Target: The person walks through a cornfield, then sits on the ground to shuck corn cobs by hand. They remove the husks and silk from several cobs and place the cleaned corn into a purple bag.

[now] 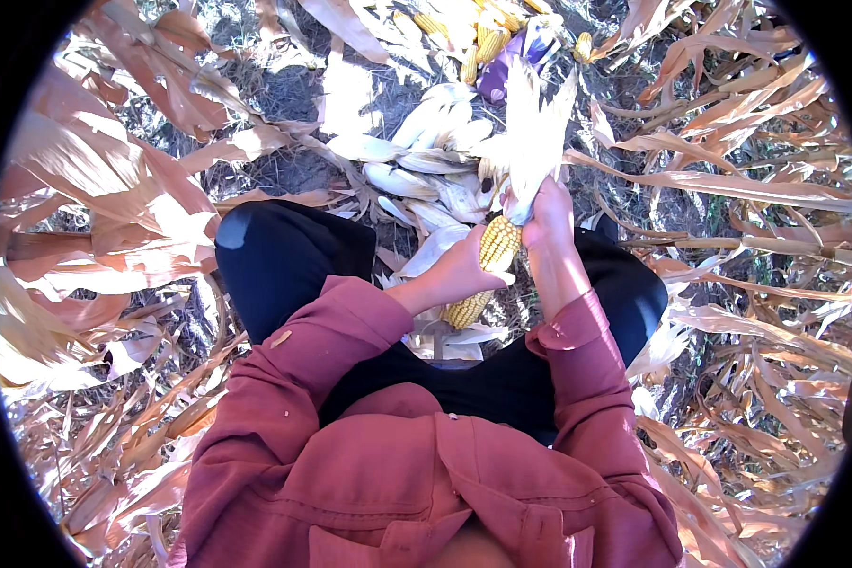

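Note:
My left hand point(461, 268) is wrapped around a yellow ear of corn point(500, 241), its kernels bare at the near end. Pale dry husk point(536, 153) is peeled back from the far end of that ear, and my right hand point(550, 213) grips it at the base. A second bare corn cob point(467, 310) lies lower, between my legs, partly hidden behind my left hand and wrist. Just beyond my hands, several ears still in their husks point(433, 153) lie in a heap on the ground.
Yellow husked ears point(490, 39) are piled farther out, beside a purple cloth or bag point(508, 67). Dry corn stalks and leaves point(738, 184) crowd the right side, with more broad dry leaves point(106, 192) on the left. My bent knees point(284, 255) frame the spot.

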A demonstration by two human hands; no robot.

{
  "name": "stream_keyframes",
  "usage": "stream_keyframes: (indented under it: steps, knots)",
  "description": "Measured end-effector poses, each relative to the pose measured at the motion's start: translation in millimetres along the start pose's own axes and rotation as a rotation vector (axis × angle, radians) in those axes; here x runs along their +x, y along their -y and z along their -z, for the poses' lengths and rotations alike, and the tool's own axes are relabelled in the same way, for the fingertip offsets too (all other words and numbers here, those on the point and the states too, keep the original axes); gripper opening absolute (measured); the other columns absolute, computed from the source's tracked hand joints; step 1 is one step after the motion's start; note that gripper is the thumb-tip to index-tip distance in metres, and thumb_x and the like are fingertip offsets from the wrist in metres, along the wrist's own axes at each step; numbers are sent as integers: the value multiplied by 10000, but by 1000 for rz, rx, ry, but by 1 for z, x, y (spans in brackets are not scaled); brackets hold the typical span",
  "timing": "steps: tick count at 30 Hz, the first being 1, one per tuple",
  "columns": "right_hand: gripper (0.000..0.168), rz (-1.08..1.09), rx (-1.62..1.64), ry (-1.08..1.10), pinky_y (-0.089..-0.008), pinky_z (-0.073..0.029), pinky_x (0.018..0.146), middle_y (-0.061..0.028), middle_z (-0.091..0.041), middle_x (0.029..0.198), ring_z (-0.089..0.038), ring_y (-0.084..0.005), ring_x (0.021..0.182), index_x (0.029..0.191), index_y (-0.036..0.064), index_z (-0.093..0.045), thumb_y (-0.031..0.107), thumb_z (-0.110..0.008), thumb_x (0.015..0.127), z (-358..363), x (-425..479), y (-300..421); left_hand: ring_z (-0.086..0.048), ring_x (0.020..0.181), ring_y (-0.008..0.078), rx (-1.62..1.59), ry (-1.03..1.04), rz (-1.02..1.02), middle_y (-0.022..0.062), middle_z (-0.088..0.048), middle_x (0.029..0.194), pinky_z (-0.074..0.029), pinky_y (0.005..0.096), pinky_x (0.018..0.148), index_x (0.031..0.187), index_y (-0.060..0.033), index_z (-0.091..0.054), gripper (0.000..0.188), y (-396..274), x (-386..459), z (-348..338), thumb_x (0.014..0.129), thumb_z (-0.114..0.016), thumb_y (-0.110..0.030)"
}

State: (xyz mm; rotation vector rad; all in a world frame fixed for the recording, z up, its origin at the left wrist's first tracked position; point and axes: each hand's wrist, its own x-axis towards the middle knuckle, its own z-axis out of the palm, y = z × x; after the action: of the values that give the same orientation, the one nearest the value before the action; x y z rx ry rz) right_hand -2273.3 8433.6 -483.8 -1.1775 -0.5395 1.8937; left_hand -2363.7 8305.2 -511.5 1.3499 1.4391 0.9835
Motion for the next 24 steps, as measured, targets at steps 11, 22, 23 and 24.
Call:
stream_keyframes:
  steps: [11,22,23,24]
  knots:
    - [185,262,197,150,-285,-359,511,12,-352,534,-334,-112,454,805,84,-467,218,-431,926,-16,-30,13,-606,706,175,-1176,150,497,77,-571,866,-527,314,630,1068,-17,-481,338,-20,-4,-17,772,-626,-92]
    - [234,452,-81,-254,-308,-471,677,-95,-612,827,-590,-205,743,1029,-9,-526,169,-417,924,41,13,35,-599,764,200,-1284,60,336,92,-594,859,-508,319,671,967,-26,-531,233,-10,11,30,850,-592,-218]
    - [259,441,-315,-228,-313,-470,687,-115,-617,845,-598,-223,761,1022,-21,-524,202,-438,921,52,14,30,-600,770,200,-1249,-109,346,84,-594,835,-505,314,669,932,-35,-549,195,-7,20,43,875,-569,-221]
    - [291,434,-553,-202,-317,-469,697,-135,-623,863,-605,-241,779,1014,-33,-522,234,-458,919,59,8,27,-600,774,197,-1371,-57,198,72,-585,817,-504,317,682,930,-42,-547,183,6,24,59,892,-554,-221]
